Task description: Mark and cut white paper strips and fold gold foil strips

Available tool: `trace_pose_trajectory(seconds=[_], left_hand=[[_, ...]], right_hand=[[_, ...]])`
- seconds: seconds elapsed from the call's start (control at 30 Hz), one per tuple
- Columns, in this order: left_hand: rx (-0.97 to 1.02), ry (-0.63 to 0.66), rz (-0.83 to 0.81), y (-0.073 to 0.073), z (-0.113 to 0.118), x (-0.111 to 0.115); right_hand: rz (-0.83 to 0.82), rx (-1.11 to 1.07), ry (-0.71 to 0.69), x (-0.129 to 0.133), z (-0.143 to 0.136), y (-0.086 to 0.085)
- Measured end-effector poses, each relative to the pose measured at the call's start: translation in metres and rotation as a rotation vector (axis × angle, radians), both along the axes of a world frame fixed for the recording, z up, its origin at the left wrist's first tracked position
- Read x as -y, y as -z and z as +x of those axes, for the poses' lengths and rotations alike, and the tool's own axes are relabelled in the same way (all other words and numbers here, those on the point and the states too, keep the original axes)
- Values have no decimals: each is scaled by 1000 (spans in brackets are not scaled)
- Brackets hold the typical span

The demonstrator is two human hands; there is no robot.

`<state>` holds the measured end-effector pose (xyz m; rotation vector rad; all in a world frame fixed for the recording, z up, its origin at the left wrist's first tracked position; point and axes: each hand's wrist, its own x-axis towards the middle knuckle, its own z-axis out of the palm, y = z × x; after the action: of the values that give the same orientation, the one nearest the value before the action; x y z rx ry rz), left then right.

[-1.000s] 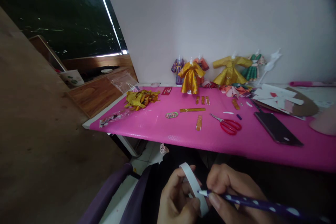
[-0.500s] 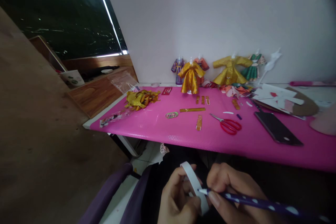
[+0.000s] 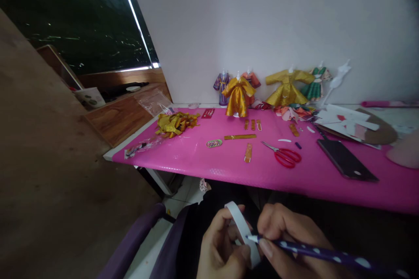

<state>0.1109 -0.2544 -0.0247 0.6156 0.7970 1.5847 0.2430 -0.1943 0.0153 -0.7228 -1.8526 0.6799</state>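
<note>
Almost nothing has moved since the earlier frame: left hand pinches the white strip, right hand grips the spotted pen; steady bracing, light tip pressure advisable.

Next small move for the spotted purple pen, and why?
Probably draw the spotted purple pen slightly along the curved white strip: the right hand has the pen's tip at the strip's surface, and the left hand grips the strip.

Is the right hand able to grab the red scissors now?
Probably not yet: the right hand is busy holding the dotted pen-like tool. Nothing covers the red scissors, though, so the way otherwise looks free.
</note>
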Motion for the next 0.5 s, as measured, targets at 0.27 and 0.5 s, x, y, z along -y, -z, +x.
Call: trace_pose_trajectory(seconds=[0.27, 0.5], left_hand=[[36, -24, 31, 14, 1, -2], [56, -10, 31, 20, 0, -1]], right_hand=[[-75, -45, -17, 3, 9, 4], [-160, 1, -159, 1, 12, -2]])
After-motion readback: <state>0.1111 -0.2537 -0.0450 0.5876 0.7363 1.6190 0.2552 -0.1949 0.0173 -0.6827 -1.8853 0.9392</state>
